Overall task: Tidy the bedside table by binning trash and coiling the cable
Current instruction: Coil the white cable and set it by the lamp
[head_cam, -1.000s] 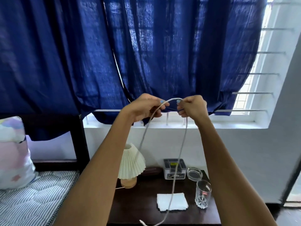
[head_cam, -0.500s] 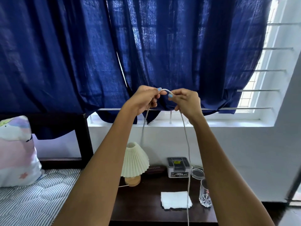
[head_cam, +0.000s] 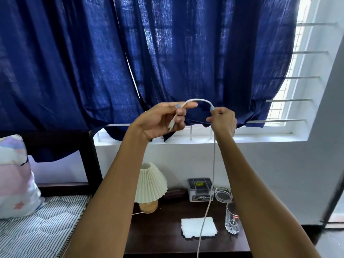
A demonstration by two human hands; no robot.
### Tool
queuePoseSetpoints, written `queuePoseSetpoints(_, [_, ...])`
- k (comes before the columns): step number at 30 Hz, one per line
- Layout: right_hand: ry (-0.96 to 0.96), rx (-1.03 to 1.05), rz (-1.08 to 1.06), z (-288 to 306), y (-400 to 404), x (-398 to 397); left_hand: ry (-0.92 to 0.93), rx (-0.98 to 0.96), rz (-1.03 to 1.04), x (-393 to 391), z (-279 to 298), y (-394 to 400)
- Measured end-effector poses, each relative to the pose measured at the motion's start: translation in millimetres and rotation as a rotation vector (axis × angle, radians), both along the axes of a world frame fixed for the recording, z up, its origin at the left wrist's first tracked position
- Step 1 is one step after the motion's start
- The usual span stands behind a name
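A thin white cable (head_cam: 212, 175) is held up in front of the blue curtain. My left hand (head_cam: 163, 119) pinches its short end, whose plug lies against the palm. My right hand (head_cam: 222, 121) grips the cable a little further along, so a small arch spans the two hands. From my right hand the cable hangs straight down past the dark bedside table (head_cam: 163, 237) and leaves the bottom of the view. A white tissue (head_cam: 191, 227) lies flat on the table, behind the hanging cable.
On the table stand a pleated cream lamp (head_cam: 150, 185), a grey box (head_cam: 200, 189), a glass ashtray (head_cam: 223, 194) and a cut-glass tumbler (head_cam: 231, 218). A bed with a striped mattress (head_cam: 37, 226) and a pillow (head_cam: 14, 179) is at the left.
The hands have drawn apart, widening the arch of cable between them. The strand that hung from my left hand is gone; only its plug end shows there now.
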State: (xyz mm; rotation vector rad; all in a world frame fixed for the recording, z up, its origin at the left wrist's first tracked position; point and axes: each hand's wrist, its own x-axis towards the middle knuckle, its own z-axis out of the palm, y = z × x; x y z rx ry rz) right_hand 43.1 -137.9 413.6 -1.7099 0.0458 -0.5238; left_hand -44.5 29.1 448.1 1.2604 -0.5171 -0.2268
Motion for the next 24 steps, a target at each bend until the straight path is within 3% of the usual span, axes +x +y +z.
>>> queuePoseSetpoints(6, [0.158,-0.13,0.094,-19,18,4,0.198,-0.343,-0.067,2,28,-46])
queuePoseSetpoints(10, [0.247,-0.432,0.138,-26,15,-1,0.325,-0.515,0.124,15,33,-54])
queuePoseSetpoints(15, [0.409,-0.631,0.304,-25,14,-17,0.253,-0.589,0.416,33,27,-53])
queuePoseSetpoints(17, [0.454,-0.691,0.367,-17,14,-21,0.198,-0.54,0.549,44,21,-52])
queuePoseSetpoints(20, [0.462,-0.776,0.39,0,13,-26,0.111,-0.313,0.774,60,7,-47])
queuePoseSetpoints(24, [0.327,-0.807,0.29,26,9,-31,0.012,-0.011,0.907,80,-13,-32])
